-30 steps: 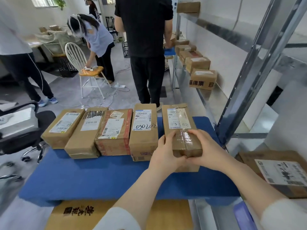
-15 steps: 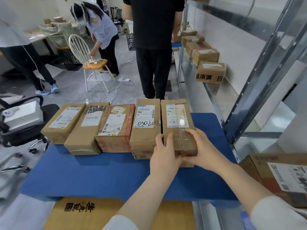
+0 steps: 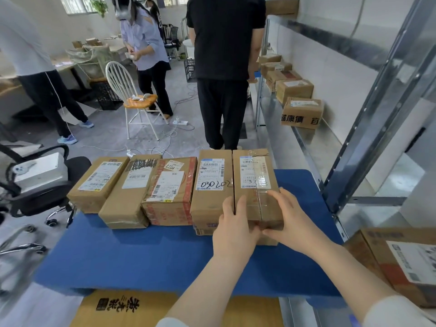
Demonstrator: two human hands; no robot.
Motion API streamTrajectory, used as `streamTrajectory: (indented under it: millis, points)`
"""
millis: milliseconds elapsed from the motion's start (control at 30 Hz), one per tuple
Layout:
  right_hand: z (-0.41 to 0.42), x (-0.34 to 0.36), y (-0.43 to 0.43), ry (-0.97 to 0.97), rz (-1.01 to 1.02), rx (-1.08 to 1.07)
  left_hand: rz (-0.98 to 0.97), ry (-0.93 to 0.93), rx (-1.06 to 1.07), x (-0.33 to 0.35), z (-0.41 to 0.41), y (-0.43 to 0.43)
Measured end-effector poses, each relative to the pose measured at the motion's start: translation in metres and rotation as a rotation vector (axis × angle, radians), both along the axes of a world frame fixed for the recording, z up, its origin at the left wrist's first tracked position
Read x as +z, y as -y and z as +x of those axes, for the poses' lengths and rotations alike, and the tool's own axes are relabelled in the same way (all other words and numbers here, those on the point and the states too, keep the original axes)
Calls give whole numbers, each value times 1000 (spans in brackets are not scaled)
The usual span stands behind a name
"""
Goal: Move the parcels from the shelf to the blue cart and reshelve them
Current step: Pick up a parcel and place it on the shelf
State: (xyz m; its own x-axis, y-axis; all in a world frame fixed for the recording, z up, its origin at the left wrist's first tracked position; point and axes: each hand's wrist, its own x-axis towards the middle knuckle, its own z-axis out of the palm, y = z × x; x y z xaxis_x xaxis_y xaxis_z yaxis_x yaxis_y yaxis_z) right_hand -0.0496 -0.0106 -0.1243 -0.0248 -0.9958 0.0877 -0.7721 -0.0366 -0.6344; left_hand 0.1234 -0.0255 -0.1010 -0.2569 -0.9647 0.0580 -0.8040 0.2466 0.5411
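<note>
Parcels sit in a row of five across the blue cart (image 3: 146, 256), long sides touching. Both hands grip the near end of the rightmost parcel (image 3: 256, 182), which rests on the cart deck pressed against the parcel marked 030202 (image 3: 212, 185) at its 9 o'clock. Left hand (image 3: 236, 228) wraps the near-left corner, fingers on top; right hand (image 3: 291, 223) clasps the near-right corner, fingers spread over the taped top. At 3 o'clock of the cart stands the metal shelf (image 3: 306, 147), holding more cartons toward 1 o'clock; another labelled carton (image 3: 401, 260) lies at 4 o'clock. A person in black (image 3: 224, 67) stands at 12 o'clock.
</note>
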Motion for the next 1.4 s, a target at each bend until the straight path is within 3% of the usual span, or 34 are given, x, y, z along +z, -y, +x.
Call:
streamTrajectory:
  millis: [367,567,733,1100,1400]
  points:
    - [-14,70,-81,-202,-103,-229,-99,70,-215,56,1,-13]
    - [2,103,-178,-263,-103,-498,-148,42,-590,81,-30,-59]
    - [34,115,-303,-386,-29,-821,-205,44,-931,91,-49,-146]
    - [169,126,-599,-428,83,-1570,-158,-52,-1602,108,-33,-420]
    - [269,129,-788,-387,227,-1824,-131,-14,-1825,92,21,-616]
